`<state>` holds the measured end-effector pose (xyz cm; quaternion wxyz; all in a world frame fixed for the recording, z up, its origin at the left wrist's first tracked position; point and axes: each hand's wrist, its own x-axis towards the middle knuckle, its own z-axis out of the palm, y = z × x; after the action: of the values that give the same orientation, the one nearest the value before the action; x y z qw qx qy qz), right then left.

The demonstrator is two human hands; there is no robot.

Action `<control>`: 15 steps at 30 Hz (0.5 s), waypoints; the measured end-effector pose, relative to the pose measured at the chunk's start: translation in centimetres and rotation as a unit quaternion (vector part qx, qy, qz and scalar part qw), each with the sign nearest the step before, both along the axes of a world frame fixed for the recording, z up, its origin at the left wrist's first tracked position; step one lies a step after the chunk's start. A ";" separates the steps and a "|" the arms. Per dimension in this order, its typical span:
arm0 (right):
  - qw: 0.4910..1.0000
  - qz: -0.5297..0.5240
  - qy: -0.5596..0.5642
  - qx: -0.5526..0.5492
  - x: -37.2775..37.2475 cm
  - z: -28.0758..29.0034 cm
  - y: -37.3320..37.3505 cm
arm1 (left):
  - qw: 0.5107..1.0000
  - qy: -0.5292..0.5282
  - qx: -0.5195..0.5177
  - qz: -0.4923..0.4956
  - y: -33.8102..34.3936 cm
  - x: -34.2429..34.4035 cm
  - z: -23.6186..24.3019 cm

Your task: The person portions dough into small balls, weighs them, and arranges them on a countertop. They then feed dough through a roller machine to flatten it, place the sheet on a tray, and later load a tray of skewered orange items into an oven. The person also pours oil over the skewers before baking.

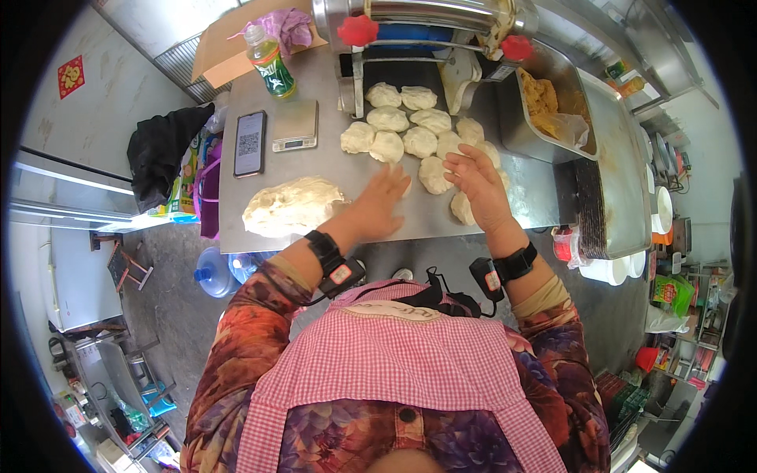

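Note:
My left hand [380, 201] lies flat, palm down, on the steel table [315, 169], with a dough ball partly hidden under its fingertips. My right hand [478, 185] is open with fingers spread, resting over a dough ball [462, 209] near the table's front edge. Several round dough balls [418, 118] lie in rows just beyond both hands. A large lump of dough [290, 205] sits to the left of my left hand. Both wrists wear black bands with small devices.
A small scale [295, 126], a phone [250, 143] and a green bottle [270, 61] stand at the table's left back. A dough machine with red knobs [430, 27] is behind the balls. A steel tray [607, 158] with filling sits at right.

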<state>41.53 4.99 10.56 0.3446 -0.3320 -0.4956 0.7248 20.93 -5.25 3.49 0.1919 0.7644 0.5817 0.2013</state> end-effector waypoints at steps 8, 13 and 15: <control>0.999 0.001 -0.026 -0.034 2.6 -1.5 0.0 | 0.995 0.092 -0.038 0.006 3.6 3.7 -2.1; 0.999 0.018 -0.033 0.006 3.2 -1.4 0.6 | 0.948 -0.283 -0.126 0.077 2.6 -1.7 2.1; 0.999 0.010 -0.028 -0.015 3.4 -1.2 0.9 | 0.985 -0.056 -0.071 0.146 -1.3 -4.6 3.4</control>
<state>44.94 5.93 9.34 0.3180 -0.3526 -0.4977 0.7258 16.33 -6.57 6.91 0.2468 0.6430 0.6883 0.2279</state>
